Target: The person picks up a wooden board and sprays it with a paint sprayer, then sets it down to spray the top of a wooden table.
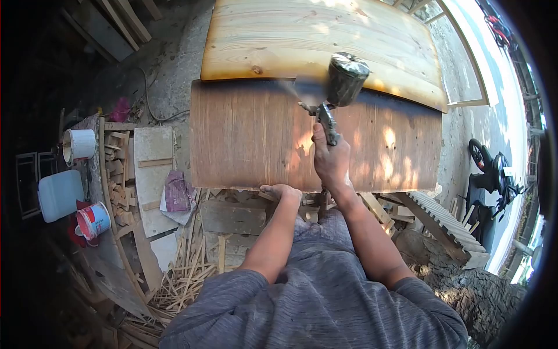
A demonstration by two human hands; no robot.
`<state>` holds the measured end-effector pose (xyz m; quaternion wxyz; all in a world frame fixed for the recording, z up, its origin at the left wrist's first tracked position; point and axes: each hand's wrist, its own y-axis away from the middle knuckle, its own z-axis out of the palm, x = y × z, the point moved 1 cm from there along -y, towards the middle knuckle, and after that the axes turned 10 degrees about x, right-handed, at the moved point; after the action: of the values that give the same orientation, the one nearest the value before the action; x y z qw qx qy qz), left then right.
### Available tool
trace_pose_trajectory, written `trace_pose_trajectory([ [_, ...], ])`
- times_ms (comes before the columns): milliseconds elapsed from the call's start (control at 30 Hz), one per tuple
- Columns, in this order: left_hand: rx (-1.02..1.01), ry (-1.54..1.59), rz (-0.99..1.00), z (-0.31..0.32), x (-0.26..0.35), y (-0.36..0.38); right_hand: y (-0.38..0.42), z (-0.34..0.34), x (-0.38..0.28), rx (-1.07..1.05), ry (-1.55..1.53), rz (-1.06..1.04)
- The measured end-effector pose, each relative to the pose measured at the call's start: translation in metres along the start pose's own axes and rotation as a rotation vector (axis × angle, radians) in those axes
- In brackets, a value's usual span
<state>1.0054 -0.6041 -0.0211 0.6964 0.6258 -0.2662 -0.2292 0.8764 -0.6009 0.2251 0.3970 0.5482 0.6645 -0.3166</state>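
Note:
My right hand (332,156) is closed around the handle of a spray gun (326,119), above a brown wooden board (250,136). On top of the gun sits a dark, paint-stained cup (347,78). A faint mist shows left of its nozzle, near where the brown board meets a pale wooden panel (314,38). The panel's edges are tinted amber, and a dark stain runs along the brown board's far edge. My left hand (283,192) grips the near edge of the brown board, its fingers partly hidden beneath.
To the left stand a white bucket (79,145), a bluish plastic jug (60,195) and a red-and-white paint can (94,221). Wood offcuts (119,168) and thin strips (186,273) are piled nearby. On the right are a slatted wooden piece (444,224) and a parked motorbike (497,174).

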Motion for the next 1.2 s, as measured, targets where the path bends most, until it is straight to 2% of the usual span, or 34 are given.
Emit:
trace_pose_trajectory([
  [100,0.001,0.018,-0.010,-0.004,0.002,-0.004,0.010,0.041,-0.027,-0.119,-0.089,-0.104],
  [333,0.045,-0.055,0.038,-0.002,0.005,0.010,0.013,0.085,-0.067,-0.349,-0.220,-0.150],
  [500,0.068,-0.130,0.082,0.002,-0.001,0.018,0.004,0.067,-0.061,-0.308,-0.189,-0.147],
  [667,0.106,-0.187,0.129,0.002,-0.002,0.026,-0.010,0.013,-0.019,-0.163,-0.121,-0.163],
  [733,0.186,-0.290,0.137,0.003,-0.002,0.037,-0.015,-0.022,-0.003,-0.098,-0.067,-0.148],
  [767,0.100,-0.235,0.156,0.001,-0.002,0.024,-0.019,-0.044,0.005,-0.055,-0.032,-0.138],
  [900,0.092,-0.260,0.187,0.001,-0.007,0.012,-0.038,-0.124,0.053,0.176,0.077,-0.225],
  [1100,0.120,-0.280,0.227,0.003,-0.017,0.009,-0.066,-0.237,0.107,0.344,0.141,-0.016],
  [1200,0.132,-0.295,0.243,0.002,-0.023,0.007,-0.083,-0.279,0.141,0.418,0.189,-0.001],
])
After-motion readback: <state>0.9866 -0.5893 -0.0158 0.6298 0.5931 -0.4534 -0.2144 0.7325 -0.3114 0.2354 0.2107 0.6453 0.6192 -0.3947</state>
